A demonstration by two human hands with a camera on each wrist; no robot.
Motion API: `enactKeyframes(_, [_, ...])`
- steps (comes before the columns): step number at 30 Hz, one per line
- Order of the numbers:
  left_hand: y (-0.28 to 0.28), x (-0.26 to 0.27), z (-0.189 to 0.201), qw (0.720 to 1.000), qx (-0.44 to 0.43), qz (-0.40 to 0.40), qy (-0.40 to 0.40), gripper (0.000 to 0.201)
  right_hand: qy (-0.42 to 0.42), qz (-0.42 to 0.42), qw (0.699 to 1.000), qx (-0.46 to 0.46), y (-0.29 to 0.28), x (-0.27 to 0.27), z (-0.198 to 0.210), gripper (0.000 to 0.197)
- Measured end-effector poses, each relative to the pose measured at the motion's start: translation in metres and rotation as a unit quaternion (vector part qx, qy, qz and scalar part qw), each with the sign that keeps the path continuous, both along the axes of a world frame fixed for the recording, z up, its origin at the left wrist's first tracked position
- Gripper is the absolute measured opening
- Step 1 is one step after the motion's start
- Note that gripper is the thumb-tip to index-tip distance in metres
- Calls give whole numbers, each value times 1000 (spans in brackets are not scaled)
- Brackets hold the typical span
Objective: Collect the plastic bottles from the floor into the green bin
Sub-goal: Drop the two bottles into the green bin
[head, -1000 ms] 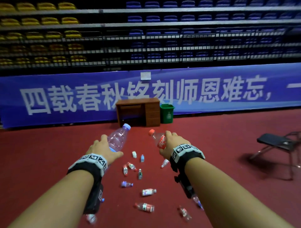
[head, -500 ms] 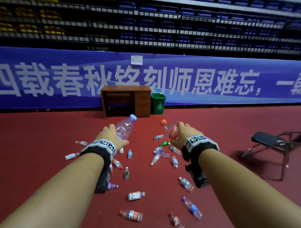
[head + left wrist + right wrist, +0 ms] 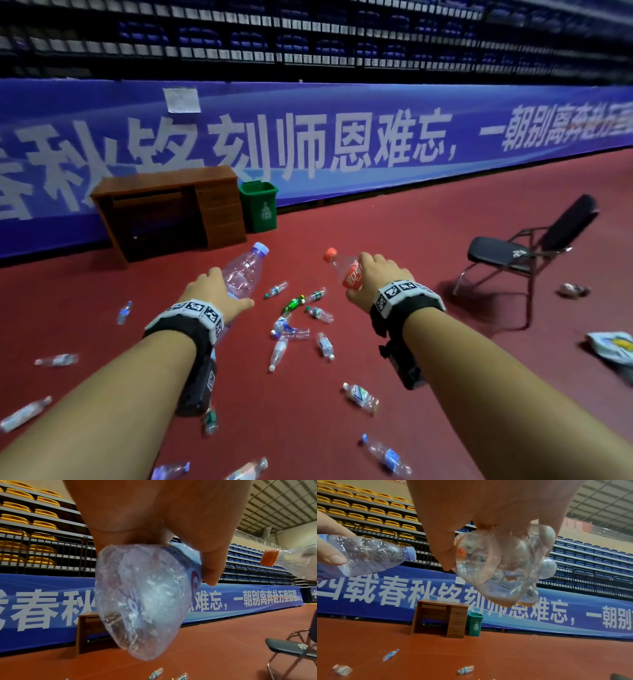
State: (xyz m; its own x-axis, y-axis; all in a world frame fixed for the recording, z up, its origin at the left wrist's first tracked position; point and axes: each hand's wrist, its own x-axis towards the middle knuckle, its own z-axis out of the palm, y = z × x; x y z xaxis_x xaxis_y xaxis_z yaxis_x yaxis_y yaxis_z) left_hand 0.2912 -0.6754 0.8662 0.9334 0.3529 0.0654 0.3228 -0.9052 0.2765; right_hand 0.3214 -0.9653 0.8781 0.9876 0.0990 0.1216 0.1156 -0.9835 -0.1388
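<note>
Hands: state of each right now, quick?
Left hand: closed around a clear water bottle with a blue cap.
Right hand: closed around a red-labelled bottle with an orange cap.

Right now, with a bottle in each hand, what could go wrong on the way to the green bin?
The floor bottles lie scattered between the person and the green bin; stepping on one could cause a slip. The left hand and right hand each hold a bottle, so neither could easily break a fall.
</note>
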Motion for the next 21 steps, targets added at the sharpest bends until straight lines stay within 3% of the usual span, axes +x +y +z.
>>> enactKeyframes(11, [35,221,6,998,-30,58,0,78,15,53,999,2,34,253,8,74])
enactKeyframes(21, [101,397,-6,996,-11,83,7,80,19,68,997,-23,114,434,-9,62])
